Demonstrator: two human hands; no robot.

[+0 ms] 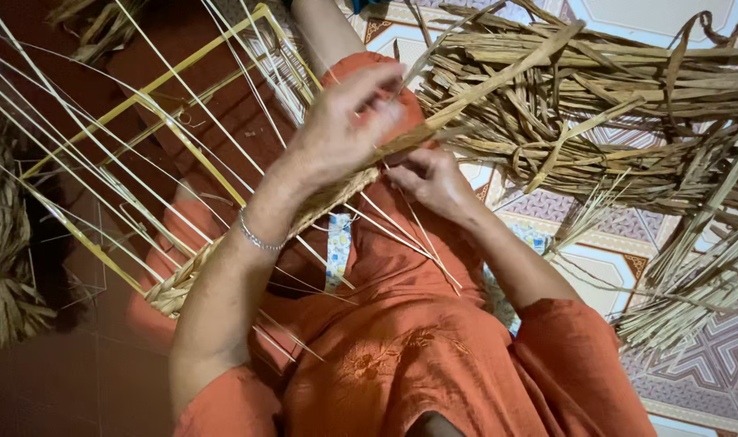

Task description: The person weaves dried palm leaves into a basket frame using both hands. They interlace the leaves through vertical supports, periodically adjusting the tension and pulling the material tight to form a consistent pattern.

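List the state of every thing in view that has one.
Left hand: grip closed on the dried leaf strips.
Right hand: pinching the braid's working end.
Braid: plaited partway, ends loose.
Yellow frame: lying tilted, strung with thin stalks.
Leaf pile: loose, unbraided.

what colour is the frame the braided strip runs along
Yellow: the frame is a thin-barred rectangle. It shows best in the head view, left of the left hand.
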